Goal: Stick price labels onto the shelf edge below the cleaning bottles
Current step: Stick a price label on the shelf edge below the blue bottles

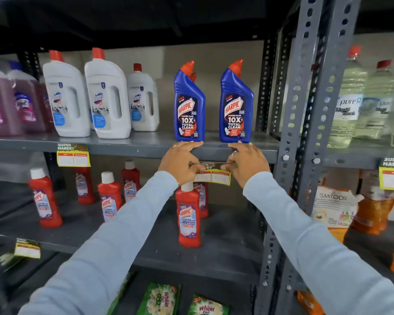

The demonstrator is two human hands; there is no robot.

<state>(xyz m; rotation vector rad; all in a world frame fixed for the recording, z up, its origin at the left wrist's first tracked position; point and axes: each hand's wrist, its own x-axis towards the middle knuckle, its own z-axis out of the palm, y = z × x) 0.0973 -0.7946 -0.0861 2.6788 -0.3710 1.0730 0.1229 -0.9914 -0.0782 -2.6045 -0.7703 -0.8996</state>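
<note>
While both arms reach forward, the left hand (180,161) and right hand (246,163) pinch the top corners of a yellow price label (213,177), fingers closed on it, against the grey shelf edge (127,152) below two blue Harpic bottles (189,105).

The price label (212,177) has its top hidden behind both hands; its handwritten prices are too faint to read.
</note>
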